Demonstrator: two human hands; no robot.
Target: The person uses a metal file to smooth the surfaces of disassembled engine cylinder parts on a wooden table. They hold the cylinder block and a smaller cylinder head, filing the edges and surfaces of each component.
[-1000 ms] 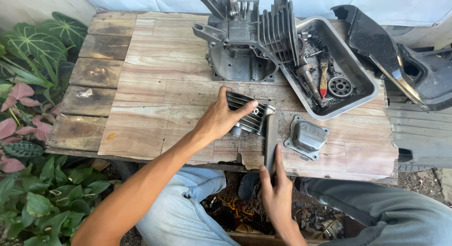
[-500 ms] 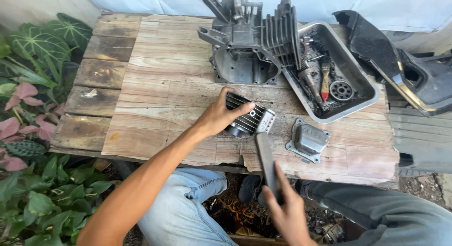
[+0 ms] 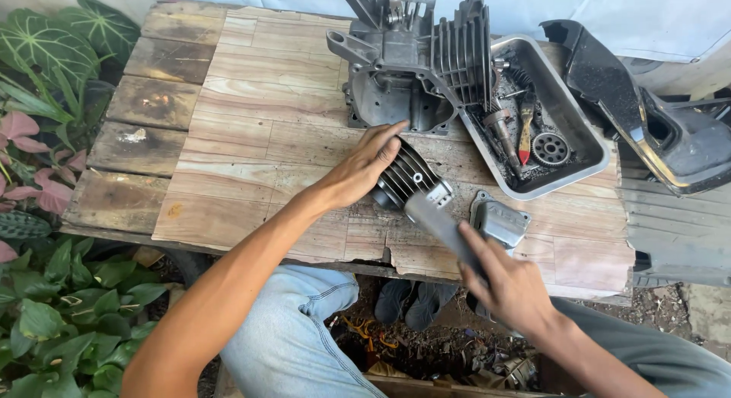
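My left hand [image 3: 364,168] rests on a finned metal cylinder head [image 3: 406,179] lying on the wooden table [image 3: 251,109], holding it down. My right hand [image 3: 509,285] grips the handle of a flat grey tool [image 3: 440,221], blurred with motion, whose tip touches the cylinder head's near right end. A small grey metal cover [image 3: 499,221] lies just right of the tool.
A grey engine crankcase [image 3: 411,63] with cooling fins stands at the table's far side. A metal tray [image 3: 533,116] beside it holds a gear, a red-handled brush and small parts. Black plastic housing [image 3: 647,116] lies at right. Leafy plants [image 3: 53,124] fill the left.
My right hand has risen from below the table edge and swung the flat tool leftward onto the cylinder head. My left hand stays on the head.
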